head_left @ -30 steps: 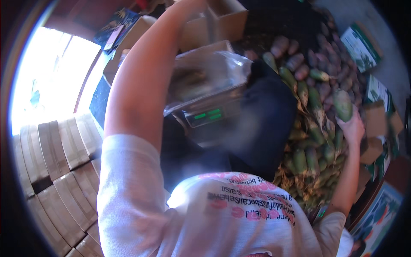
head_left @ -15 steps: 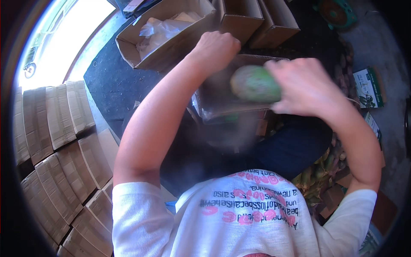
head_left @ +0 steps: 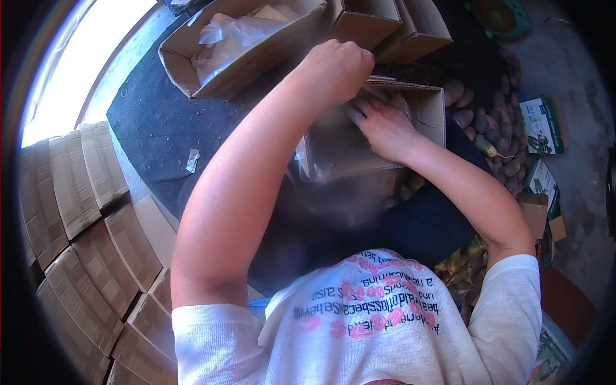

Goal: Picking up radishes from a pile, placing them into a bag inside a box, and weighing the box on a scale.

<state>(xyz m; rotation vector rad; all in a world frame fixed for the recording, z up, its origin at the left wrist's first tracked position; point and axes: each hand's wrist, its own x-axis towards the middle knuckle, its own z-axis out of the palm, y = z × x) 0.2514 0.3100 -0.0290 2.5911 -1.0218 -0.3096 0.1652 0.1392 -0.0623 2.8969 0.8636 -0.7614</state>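
Note:
An open cardboard box (head_left: 438,106) stands in front of me, its inside partly dark and hidden by my arms. Over its far left edge is my left hand (head_left: 343,67), curled into a fist with the knuckles up. What that fist holds, if anything, is hidden. My right hand (head_left: 388,131) reaches into the box, its fingers stretched toward the far left and their tips partly covered. No green produce shows in it. Some pale wrapping (head_left: 401,102) lies beside the fingers inside the box.
Farther left, a carton (head_left: 176,64) holds clear plastic bags (head_left: 234,38). More open cartons (head_left: 366,25) stand behind. Purplish root vegetables (head_left: 504,128) are heaped at right, near green-and-white printed boxes (head_left: 538,122). Stacked cardboard boxes (head_left: 90,256) line the left side.
The green oblong produce in my right hand has gone out of sight. That hand moved left and down into the box. My left fist shifted slightly right.

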